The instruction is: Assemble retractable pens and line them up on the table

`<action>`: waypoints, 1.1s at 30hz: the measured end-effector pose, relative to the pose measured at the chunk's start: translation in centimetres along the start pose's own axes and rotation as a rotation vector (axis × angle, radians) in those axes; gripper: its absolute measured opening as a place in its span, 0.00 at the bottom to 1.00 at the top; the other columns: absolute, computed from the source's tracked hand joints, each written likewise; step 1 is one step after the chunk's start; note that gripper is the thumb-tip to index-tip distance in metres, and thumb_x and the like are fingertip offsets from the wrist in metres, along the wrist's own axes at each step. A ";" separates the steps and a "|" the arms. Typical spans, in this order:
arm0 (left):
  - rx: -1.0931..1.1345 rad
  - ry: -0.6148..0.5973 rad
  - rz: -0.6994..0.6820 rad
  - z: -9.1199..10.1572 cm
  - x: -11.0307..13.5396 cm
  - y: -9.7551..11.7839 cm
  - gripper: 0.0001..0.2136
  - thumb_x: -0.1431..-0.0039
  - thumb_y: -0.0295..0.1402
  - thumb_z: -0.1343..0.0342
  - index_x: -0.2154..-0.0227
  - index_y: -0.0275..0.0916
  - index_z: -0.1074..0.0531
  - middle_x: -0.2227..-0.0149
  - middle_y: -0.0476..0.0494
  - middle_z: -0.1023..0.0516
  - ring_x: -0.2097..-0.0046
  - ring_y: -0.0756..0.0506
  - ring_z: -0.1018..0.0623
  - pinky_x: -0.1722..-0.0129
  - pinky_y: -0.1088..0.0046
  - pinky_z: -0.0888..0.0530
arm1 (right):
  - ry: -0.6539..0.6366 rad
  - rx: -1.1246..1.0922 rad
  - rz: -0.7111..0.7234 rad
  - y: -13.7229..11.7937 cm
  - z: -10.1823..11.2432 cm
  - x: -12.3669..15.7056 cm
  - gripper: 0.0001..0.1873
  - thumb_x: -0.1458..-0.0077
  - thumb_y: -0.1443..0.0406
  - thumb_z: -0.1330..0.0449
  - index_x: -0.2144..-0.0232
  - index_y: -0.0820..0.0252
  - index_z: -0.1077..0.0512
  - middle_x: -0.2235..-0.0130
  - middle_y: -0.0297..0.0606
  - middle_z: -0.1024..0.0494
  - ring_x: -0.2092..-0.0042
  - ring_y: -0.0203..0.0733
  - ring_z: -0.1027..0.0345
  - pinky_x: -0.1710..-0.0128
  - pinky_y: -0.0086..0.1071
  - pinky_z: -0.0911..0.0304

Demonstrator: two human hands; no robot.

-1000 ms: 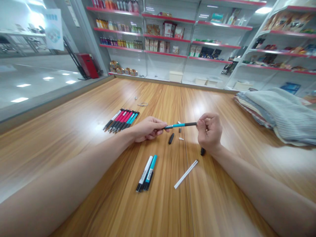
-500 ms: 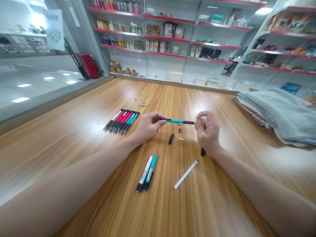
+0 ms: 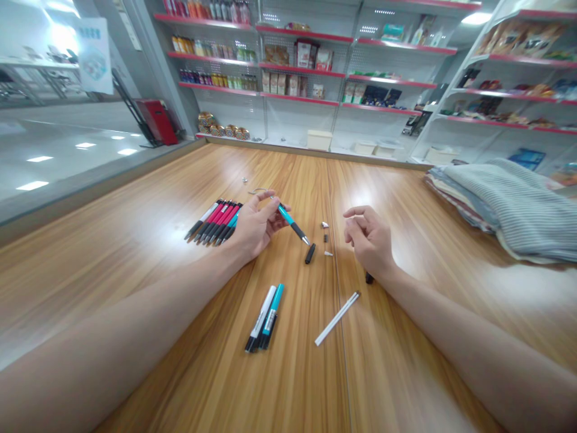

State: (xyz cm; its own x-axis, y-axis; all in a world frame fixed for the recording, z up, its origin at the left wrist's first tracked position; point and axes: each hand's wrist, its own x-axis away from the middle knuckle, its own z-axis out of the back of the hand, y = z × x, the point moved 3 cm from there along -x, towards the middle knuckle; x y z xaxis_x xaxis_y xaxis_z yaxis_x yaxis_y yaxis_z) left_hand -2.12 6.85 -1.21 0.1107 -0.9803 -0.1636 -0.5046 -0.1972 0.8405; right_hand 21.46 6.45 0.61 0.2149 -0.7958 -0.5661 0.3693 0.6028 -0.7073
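Observation:
My left hand [image 3: 253,228] pinches a teal pen [image 3: 291,224] with a black grip, its tip pointing down to the right above the wooden table [image 3: 148,240]. My right hand [image 3: 369,239] hovers to the right of it, fingers loosely curled and apart, holding nothing. Between the hands lie small pen parts [image 3: 325,238] and a black cap [image 3: 309,254]. Behind my left hand lies a row of pens [image 3: 211,221], white, red and teal. Nearer to me lie two pens [image 3: 265,316], one white and one teal, and a white pen tube [image 3: 338,317].
A small black part [image 3: 369,278] lies under my right wrist. A metal ring [image 3: 256,192] and a tiny bit sit farther back. Folded cloths [image 3: 509,204] are piled at the right. Store shelves [image 3: 315,72] line the far wall.
My right hand let go of the teal pen and drew back. My left hand swung the pen left toward the row, its tip now pointing down.

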 end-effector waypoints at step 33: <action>-0.179 -0.073 0.030 -0.9 0.9 -0.3 0.14 0.52 0.33 0.35 0.65 0.34 0.30 0.72 0.44 0.22 0.72 0.48 0.22 0.70 0.68 0.23 | -0.114 0.062 0.018 0.3 -0.4 0.4 0.07 0.41 0.66 0.48 0.65 0.60 0.30 0.83 0.28 0.36 0.81 0.31 0.44 0.79 0.27 0.51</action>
State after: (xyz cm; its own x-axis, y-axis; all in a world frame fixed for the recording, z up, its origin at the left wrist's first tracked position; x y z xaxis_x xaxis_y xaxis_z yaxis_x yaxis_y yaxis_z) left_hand -1.08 6.03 -1.17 0.0326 -0.9851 -0.1686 -0.3457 -0.1694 0.9229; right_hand 21.28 6.36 -0.05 0.3224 -0.7883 -0.5242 0.4186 0.6153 -0.6679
